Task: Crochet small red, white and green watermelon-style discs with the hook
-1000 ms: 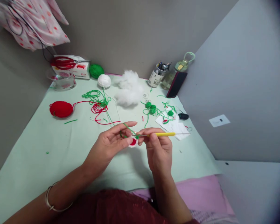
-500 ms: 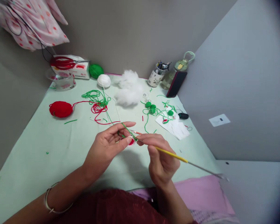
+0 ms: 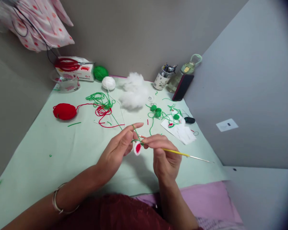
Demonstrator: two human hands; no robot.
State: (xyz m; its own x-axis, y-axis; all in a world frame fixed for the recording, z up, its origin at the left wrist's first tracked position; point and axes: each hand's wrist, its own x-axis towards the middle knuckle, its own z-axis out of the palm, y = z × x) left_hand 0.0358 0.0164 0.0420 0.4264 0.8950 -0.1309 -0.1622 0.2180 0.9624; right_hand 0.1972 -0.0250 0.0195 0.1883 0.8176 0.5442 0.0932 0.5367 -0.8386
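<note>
My right hand [image 3: 166,156] grips a yellow-handled crochet hook [image 3: 176,151], its shaft end pointing right. A small round crocheted piece [image 3: 138,148], red in the middle with a white edge, hangs at the hook's working end between my hands. My left hand [image 3: 120,142] has its index finger stretched out and green yarn [image 3: 136,131] running over it down to the piece. The thumb lies against the curled fingers, off the crocheted piece. Fingers partly cover the hook's working tip.
Behind my left hand lie a red yarn ball [image 3: 65,111], tangled green yarn [image 3: 99,99], a white yarn ball [image 3: 108,83] and fluffy stuffing [image 3: 133,91]. Green crocheted balls [image 3: 157,111], a paper sheet [image 3: 179,131] and a phone [image 3: 183,87] are at the right, beside a pen cup [image 3: 161,80].
My left thumb has come off the crocheted piece, which now hangs at the hook with its red centre showing. The hook's far end has swung up and left.
</note>
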